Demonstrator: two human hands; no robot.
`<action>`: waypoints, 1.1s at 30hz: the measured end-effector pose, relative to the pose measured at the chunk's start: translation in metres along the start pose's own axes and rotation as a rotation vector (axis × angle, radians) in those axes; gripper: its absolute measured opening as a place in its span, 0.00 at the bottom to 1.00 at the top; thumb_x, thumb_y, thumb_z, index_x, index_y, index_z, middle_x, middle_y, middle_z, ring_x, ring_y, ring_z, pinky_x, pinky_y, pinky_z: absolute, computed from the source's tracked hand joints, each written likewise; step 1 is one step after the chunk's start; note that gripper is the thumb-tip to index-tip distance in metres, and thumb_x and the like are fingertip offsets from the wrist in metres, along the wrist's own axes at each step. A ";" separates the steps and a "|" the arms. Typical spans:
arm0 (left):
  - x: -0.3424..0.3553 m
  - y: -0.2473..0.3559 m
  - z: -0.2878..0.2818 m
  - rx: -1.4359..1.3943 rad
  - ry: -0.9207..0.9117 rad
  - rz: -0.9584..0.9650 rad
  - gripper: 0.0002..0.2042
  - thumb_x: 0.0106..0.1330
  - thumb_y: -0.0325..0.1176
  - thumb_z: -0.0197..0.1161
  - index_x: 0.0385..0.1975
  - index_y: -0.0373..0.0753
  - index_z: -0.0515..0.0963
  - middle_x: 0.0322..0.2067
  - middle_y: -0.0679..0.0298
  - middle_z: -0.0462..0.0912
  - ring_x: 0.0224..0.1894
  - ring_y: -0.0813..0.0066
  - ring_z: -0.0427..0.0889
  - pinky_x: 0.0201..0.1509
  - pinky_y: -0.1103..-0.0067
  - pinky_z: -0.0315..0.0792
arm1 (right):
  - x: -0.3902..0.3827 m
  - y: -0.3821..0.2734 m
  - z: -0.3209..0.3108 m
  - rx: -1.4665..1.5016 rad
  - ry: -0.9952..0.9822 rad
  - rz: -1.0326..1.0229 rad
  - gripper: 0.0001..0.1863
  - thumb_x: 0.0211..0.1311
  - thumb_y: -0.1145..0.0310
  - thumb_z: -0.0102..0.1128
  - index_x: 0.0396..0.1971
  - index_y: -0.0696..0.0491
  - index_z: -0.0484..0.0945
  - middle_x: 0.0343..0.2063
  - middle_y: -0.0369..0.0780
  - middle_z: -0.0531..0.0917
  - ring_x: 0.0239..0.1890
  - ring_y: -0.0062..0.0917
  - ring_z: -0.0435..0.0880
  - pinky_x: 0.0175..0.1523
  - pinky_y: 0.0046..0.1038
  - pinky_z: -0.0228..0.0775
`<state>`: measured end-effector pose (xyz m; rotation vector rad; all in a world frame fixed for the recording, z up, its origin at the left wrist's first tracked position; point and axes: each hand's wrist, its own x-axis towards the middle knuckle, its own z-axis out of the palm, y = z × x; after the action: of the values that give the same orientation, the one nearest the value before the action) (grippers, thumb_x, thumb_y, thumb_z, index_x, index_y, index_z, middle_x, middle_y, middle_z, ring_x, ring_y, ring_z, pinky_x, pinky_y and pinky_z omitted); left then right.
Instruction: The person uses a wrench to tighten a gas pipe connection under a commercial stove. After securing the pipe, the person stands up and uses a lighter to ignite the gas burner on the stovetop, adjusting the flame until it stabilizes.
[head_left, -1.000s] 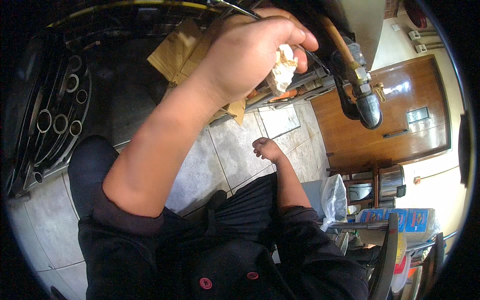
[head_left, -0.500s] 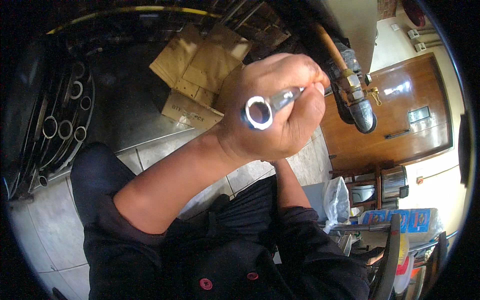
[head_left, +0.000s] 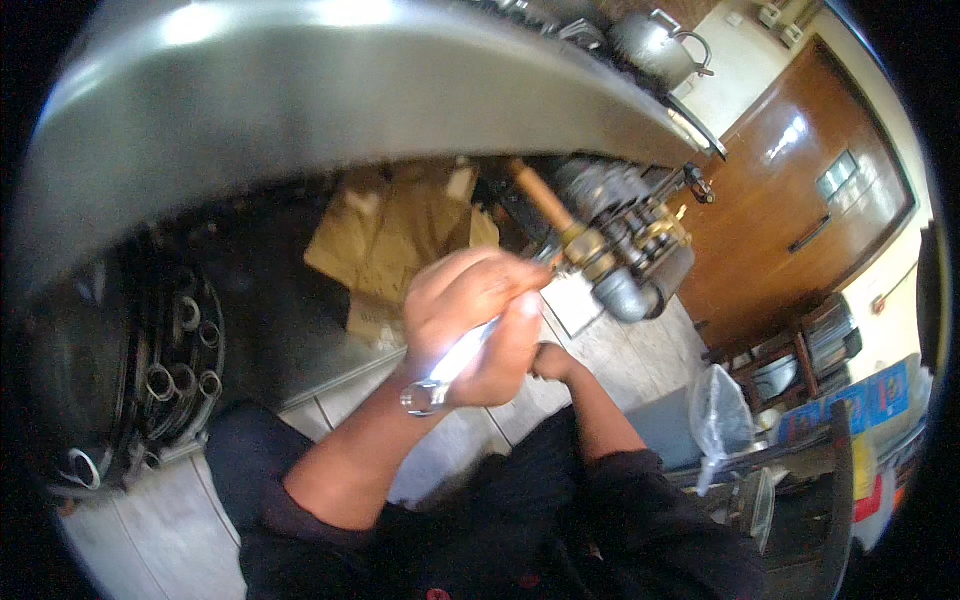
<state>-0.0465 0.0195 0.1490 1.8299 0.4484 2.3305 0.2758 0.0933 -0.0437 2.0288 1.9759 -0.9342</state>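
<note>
My left hand is closed around a shiny ring-ended wrench. The ring points back toward my forearm; the other end is hidden past my fingers. Just beyond my fingertips are a brass nut on a copper pipe and a grey elbow fitting. Whether the wrench touches them I cannot tell. Lower and behind the left hand, my right hand looks curled closed, partly covered, and what it may hold does not show.
A wide metal edge hangs above my hands. Behind lies an open cardboard box. Ring-ended wrenches sit at left. To the right are a wooden door, a plastic bag and a chair; a metal kettle stands above.
My view has shifted, bringing the metal edge and kettle into sight. The left hand with the wrench now appears lower and farther left, and more of the pipe fittings shows.
</note>
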 end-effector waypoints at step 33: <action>0.146 0.129 0.037 0.317 -1.913 -1.503 0.21 0.65 0.52 0.46 0.36 0.41 0.79 0.35 0.50 0.80 0.39 0.53 0.80 0.44 0.62 0.73 | -0.205 0.062 -0.084 0.126 0.187 -0.455 0.12 0.57 0.65 0.54 0.31 0.58 0.79 0.26 0.43 0.82 0.26 0.26 0.82 0.35 0.26 0.74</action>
<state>-0.0379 -0.0538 0.3329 1.6813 1.0679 -0.5914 0.3748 -0.0440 0.1123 1.8146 2.6130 -1.0002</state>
